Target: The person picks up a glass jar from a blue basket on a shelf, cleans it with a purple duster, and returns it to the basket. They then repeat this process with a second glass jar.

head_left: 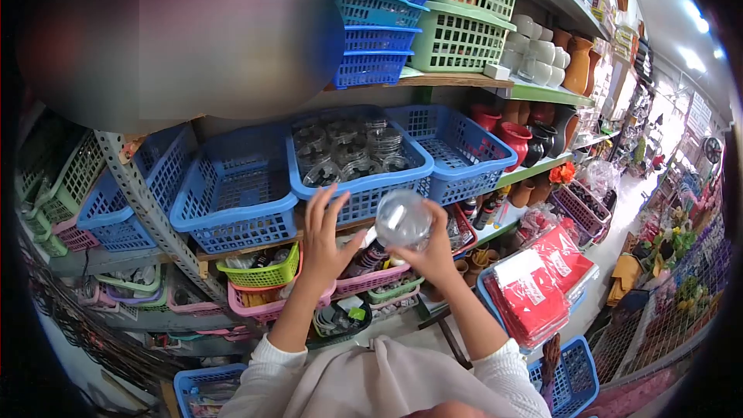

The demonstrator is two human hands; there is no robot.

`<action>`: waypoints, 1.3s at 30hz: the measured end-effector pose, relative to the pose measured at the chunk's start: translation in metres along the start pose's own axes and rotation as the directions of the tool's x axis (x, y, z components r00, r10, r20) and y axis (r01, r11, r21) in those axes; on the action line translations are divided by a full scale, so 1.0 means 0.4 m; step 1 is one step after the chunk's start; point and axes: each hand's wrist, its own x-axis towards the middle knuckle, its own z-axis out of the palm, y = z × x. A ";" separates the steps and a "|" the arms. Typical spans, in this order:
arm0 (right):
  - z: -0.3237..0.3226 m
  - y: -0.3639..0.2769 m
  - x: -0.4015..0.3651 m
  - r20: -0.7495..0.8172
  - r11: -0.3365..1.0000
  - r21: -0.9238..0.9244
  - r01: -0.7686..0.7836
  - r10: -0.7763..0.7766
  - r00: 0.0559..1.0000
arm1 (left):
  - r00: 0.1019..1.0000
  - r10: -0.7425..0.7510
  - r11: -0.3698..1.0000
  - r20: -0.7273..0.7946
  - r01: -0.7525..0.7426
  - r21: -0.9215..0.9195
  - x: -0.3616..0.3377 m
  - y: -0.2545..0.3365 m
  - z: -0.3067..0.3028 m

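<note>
My right hand (pixel 429 250) grips a clear round container (pixel 404 219) by its right side, in front of the shelf. Just left of the container is my left hand (pixel 326 236), its fingers spread and raised, with the thumb close to a small white strip (pixel 369 238) beside the container. Whether the thumb touches the strip I cannot tell. Beyond both hands, a blue basket (pixel 364 183) holds several clear round containers with dark contents.
Blue baskets (pixel 236 220) stand left and right of the filled one. Stacked red packets (pixel 534 286) lie at the lower right. Under the shelf are a lime green basket (pixel 263 275) and pink baskets. Red and black vases (pixel 516 139) stand farther right.
</note>
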 end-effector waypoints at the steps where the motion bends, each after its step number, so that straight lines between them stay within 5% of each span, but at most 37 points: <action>1: 0.007 -0.023 0.035 -0.027 0.998 0.044 -0.034 0.035 0.999 | 1.000 -0.016 0.986 -0.004 0.016 0.165 0.017 -0.015 -0.006; 5: 0.044 -0.043 0.174 -0.078 0.998 0.068 -0.002 0.008 0.997 | 0.999 -0.031 0.954 -0.019 0.036 0.297 0.023 -0.121 0.038; 8: 0.092 -0.007 0.262 -0.084 0.985 -0.078 0.153 -0.159 0.984 | 0.999 -0.037 0.955 -0.018 0.041 0.293 0.022 -0.124 0.035; 10: 0.126 -0.003 0.306 -0.034 0.994 0.048 0.096 -0.095 0.995 | 0.999 -0.033 0.955 -0.035 0.042 0.292 0.019 -0.126 0.032; 14: 0.176 0.042 0.351 0.077 0.976 -0.192 0.107 -0.094 0.993 | 1.000 -0.002 0.956 -0.020 0.008 0.293 0.017 -0.132 0.027; 18: 0.176 0.044 0.355 0.206 0.928 -0.370 -0.037 0.121 0.971 | 0.999 -0.003 0.957 -0.037 0.014 0.288 0.018 -0.134 0.041; 20: 0.169 0.054 0.349 0.190 0.923 -0.385 0.002 0.077 0.979 | 0.998 -0.014 0.953 -0.064 0.032 0.301 0.018 -0.130 0.047; 32: 0.143 0.056 0.358 0.234 0.967 -0.228 0.115 -0.060 0.970 | 0.998 -0.036 0.938 -0.059 0.054 0.344 0.026 -0.116 0.043; 39: 0.141 0.055 0.367 0.240 0.993 -0.120 0.006 0.023 0.970 | 0.994 -0.105 0.951 0.026 0.093 0.296 0.055 -0.091 0.022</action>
